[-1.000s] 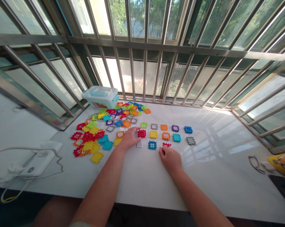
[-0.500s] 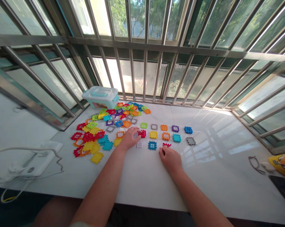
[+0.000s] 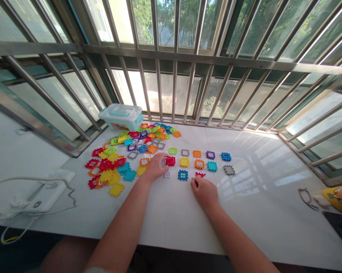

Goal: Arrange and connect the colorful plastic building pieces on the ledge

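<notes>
My left hand [image 3: 157, 167] rests at the left edge of a red square window tile [image 3: 171, 161]. Its thumb and forefinger are apart at the tile's near and far corners. Just below lies a small white window piece [image 3: 167, 174]. My right hand [image 3: 204, 191] is curled into a loose fist on the table, with nothing visible in it. Beyond its knuckles a red piece [image 3: 200, 174] shows, partly hidden. Between the hands sits a blue window tile [image 3: 183, 175]. A yellow tile [image 3: 184, 162] and an orange window tile [image 3: 199, 163] continue the red tile's row.
Many coloured toothed tiles [image 3: 106, 164] spread in a heap at left. Behind them stands a lidded clear-and-teal box [image 3: 121, 116]. Metal bars [image 3: 173, 91] border the table's far side. A white power strip [image 3: 46, 195] is at left; a phone [image 3: 339, 227] lies at right.
My left thumb and forefinger have spread apart, uncovering the red tile's left side. The right hand has stayed still.
</notes>
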A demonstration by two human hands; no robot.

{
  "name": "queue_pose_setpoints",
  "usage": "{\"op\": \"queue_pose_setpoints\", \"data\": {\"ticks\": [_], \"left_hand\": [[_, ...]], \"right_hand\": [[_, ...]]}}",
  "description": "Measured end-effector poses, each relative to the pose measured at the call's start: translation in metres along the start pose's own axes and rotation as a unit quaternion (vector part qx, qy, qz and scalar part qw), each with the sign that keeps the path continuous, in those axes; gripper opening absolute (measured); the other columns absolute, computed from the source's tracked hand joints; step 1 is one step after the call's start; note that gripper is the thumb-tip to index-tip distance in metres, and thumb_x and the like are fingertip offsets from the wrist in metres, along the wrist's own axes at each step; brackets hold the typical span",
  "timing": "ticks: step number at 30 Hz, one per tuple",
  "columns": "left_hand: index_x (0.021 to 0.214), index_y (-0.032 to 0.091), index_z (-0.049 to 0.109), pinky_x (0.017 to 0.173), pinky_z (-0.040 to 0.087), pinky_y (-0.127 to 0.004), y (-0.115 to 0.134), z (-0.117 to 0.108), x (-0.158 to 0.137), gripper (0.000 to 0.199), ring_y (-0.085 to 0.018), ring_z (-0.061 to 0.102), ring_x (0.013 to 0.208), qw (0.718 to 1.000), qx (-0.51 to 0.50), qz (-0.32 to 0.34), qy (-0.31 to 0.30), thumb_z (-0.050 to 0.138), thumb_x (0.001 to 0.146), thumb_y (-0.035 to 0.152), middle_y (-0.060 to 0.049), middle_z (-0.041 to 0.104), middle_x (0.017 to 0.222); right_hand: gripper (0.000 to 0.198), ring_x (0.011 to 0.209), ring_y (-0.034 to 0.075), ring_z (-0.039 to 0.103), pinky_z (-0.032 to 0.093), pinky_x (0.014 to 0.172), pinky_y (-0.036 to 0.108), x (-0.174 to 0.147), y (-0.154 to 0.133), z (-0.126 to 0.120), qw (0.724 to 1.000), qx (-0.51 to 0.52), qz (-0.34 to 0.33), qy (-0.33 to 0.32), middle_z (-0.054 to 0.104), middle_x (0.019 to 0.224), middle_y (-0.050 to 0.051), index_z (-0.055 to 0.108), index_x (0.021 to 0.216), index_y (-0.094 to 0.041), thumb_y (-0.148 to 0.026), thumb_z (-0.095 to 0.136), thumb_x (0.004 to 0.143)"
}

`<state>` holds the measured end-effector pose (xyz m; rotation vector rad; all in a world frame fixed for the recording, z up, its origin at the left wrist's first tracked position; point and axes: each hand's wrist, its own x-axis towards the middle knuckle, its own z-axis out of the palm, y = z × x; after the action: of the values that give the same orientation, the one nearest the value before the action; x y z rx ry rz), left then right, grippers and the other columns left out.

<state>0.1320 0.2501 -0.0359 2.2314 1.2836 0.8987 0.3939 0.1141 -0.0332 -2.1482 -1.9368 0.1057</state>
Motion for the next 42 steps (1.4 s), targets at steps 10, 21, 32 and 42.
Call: {"op": "queue_pose_setpoints", "data": {"ticks": [10,21,32,42], "left_hand": [[0.129,0.024,0.062,0.116,0.050,-0.047,-0.008,0.005,0.001,0.048,-0.028,0.064,0.128,1.000,-0.004,-0.015,0.016,0.064,0.082,0.015,-0.009,0.069,0.131],[0.126,0.022,0.064,0.112,0.051,-0.047,-0.010,0.009,0.001,0.042,-0.029,0.065,0.124,0.999,-0.009,-0.006,0.044,0.062,0.084,0.015,-0.010,0.071,0.126],[0.121,0.021,0.066,0.118,0.046,-0.044,-0.003,0.011,-0.004,0.033,-0.026,0.062,0.129,0.993,0.017,0.037,0.113,0.053,0.093,0.012,-0.010,0.071,0.127],[0.119,0.015,0.070,0.104,0.046,-0.052,-0.002,-0.031,-0.014,0.030,-0.040,0.054,0.131,0.889,0.283,-0.283,0.222,0.050,0.097,0.019,-0.021,0.068,0.131]], "right_hand": [[0.036,0.061,0.012,0.050,0.017,0.061,0.031,0.000,0.000,0.000,1.000,0.002,-0.004,0.005,0.069,0.072,0.001,0.062,0.076,-0.021,-0.037,0.054,0.107],[0.036,0.060,0.012,0.049,0.016,0.061,0.031,0.000,0.001,-0.001,1.000,0.005,-0.007,0.007,0.069,0.071,0.001,0.061,0.075,-0.021,-0.036,0.053,0.107],[0.036,0.060,0.012,0.049,0.017,0.061,0.030,0.001,0.004,0.003,1.000,0.006,-0.012,0.009,0.068,0.070,0.000,0.061,0.075,-0.021,-0.037,0.053,0.107],[0.036,0.060,0.012,0.053,0.016,0.061,0.032,0.000,0.001,0.002,1.000,-0.003,-0.017,0.011,0.071,0.073,0.002,0.064,0.077,-0.021,-0.035,0.053,0.108]]}}
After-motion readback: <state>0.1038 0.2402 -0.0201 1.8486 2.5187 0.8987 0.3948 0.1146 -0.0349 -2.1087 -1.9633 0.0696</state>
